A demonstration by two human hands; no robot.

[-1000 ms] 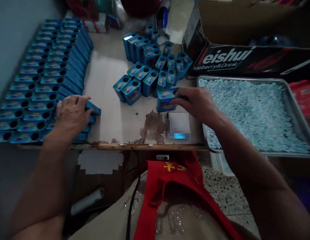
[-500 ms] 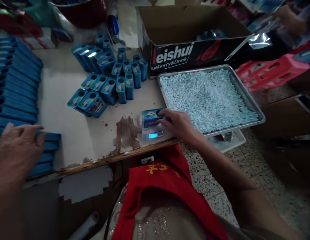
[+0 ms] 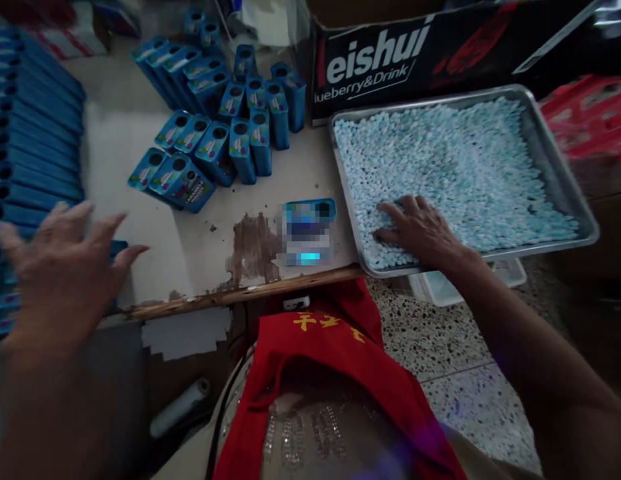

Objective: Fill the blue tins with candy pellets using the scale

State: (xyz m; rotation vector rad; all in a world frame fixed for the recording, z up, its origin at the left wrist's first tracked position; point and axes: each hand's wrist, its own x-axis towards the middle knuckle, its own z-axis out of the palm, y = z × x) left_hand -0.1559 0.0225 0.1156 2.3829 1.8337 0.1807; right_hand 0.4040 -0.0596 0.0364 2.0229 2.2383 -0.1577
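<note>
The right hand [image 3: 419, 230] is lying palm down in the near left corner of the metal tray [image 3: 565, 173], its fingers loosely spread and their tips sinking into the heap of pale blue tablets [image 3: 455, 160] that is filling the tray; whether it is pinching any of them cannot be told. Just left of the tray, a single blue tin [image 3: 309, 217] is sitting on a small scale [image 3: 306, 252] near the table's front edge, apart from the hand, with a lit blue display showing below it. Beside the scale, a brown patch of worn surface [image 3: 253, 250] is showing on the white table [image 3: 115, 167].

The left hand [image 3: 63, 280] is hovering over the left end of the table with its fingers fanned wide, holding nothing, just in front of rows of flat-lying blue tins [image 3: 35, 133]. Between the two hands, farther back, a cluster of upright open tins [image 3: 225, 113] is standing, a few of them leaning. Behind the tray, a black cardboard box [image 3: 415, 60] with white lettering is closing off the back. A red basket [image 3: 590, 113] is showing at the right.
</note>
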